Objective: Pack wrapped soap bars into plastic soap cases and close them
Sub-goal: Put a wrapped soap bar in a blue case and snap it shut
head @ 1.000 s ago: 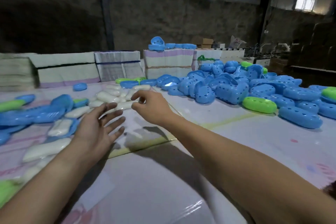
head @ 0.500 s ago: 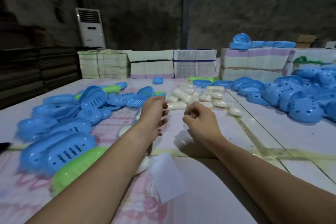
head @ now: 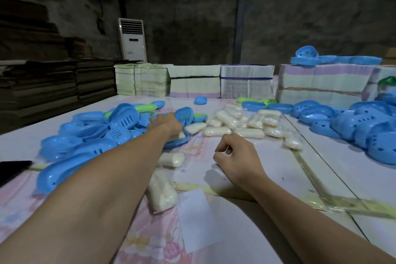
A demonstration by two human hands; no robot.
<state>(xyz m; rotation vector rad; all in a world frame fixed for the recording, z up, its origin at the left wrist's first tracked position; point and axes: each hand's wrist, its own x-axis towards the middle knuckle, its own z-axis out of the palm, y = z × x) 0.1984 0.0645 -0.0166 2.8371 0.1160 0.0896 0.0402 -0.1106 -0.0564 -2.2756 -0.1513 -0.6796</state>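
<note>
Head view: left hand (head: 166, 124) reaches into the pile of blue case halves (head: 102, 128) toward the bench's left edge, likely to fetch an empty case; its fingers are hidden among the shells, so its grip cannot be told. Right hand (head: 235, 156) waits mid-bench, loosely curled; a pale sliver shows at its fingertips, too small to tell. Wrapped soap bars (head: 240, 122) lie heaped just beyond it, within easy reach. More blue cases (head: 364, 122) crowd the right edge.
</note>
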